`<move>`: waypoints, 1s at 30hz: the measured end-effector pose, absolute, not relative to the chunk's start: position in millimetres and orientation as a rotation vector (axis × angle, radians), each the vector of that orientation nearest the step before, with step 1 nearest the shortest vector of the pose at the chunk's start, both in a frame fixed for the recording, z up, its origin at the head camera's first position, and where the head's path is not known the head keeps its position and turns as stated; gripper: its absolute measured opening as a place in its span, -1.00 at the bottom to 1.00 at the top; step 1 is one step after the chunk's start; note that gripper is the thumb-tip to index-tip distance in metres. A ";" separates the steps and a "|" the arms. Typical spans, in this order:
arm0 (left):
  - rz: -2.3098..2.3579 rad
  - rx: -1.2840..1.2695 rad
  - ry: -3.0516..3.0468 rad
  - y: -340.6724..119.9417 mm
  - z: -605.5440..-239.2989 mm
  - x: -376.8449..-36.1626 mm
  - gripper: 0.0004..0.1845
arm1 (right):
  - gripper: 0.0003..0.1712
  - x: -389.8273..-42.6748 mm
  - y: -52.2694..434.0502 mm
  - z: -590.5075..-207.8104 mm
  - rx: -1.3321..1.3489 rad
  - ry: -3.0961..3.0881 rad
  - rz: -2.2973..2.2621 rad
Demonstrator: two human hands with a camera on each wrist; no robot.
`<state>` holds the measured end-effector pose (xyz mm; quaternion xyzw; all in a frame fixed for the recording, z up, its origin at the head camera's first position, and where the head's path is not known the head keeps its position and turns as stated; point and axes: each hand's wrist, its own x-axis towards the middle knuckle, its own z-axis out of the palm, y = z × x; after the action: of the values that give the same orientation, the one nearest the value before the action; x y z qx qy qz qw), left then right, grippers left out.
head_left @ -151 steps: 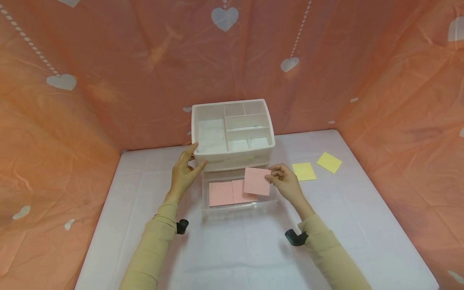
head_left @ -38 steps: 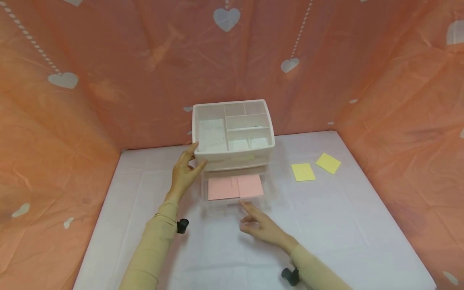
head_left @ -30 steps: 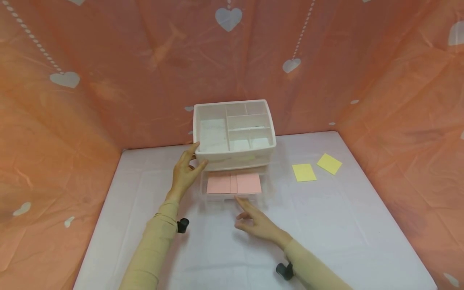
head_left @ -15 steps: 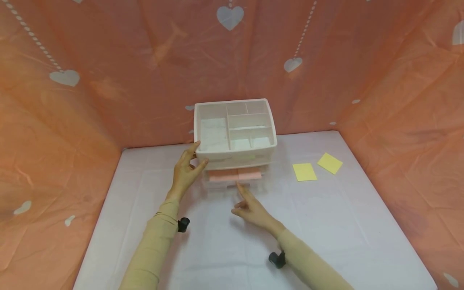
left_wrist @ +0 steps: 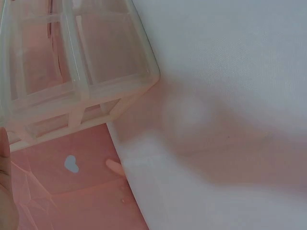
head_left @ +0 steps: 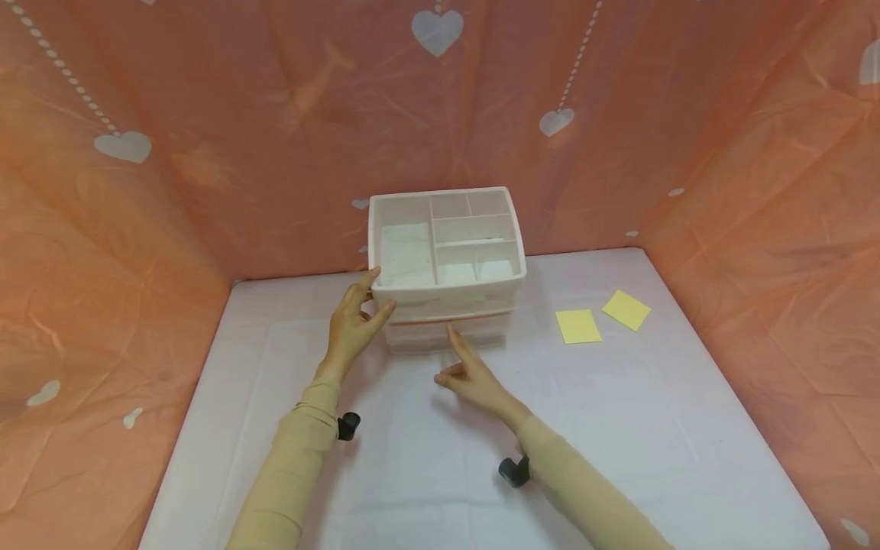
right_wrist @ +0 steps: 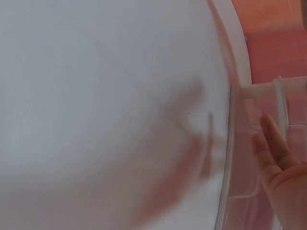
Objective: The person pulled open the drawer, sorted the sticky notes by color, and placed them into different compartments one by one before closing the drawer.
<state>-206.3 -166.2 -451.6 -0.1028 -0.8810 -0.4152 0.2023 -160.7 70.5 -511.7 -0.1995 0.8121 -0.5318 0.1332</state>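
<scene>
Facing me at mid-surface, the drawer [head_left: 445,334] sits nearly flush in the organizer [head_left: 447,256], long axis left-right. My right hand [head_left: 473,376] touches its front with straight fingers; my left hand [head_left: 352,325], spread, braces the organizer's corner.

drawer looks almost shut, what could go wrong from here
1. The right hand pushes the drawer with one straight fingertip; an off-centre push might skew it so it jams.
2. The organizer could slide back toward the cloth wall if the left hand bracing its corner lets go.
3. A pink strip shows at the drawer's top edge; a note may be caught there and crease.
</scene>
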 end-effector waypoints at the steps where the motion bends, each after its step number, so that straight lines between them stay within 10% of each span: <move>1: -1.159 -0.284 -2.458 -166.1 -451.7 -206.3 -0.34 | 0.06 -162.1 70.0 -511.7 -0.566 2.354 -1.540; 15: -1.150 -0.304 -2.444 -166.1 -451.8 -206.9 -0.32 | 0.03 -166.1 65.6 -510.5 -0.460 2.343 -1.637; 30: -1.133 -0.315 -2.424 -165.3 -452.2 -206.9 -0.31 | -0.52 -174.9 65.9 -532.9 0.248 1.668 -2.227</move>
<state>-206.9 -165.3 -452.2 -0.1140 -0.8772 -0.4103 0.2219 -174.9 65.9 -532.9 0.0875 0.5881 -0.7852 0.1730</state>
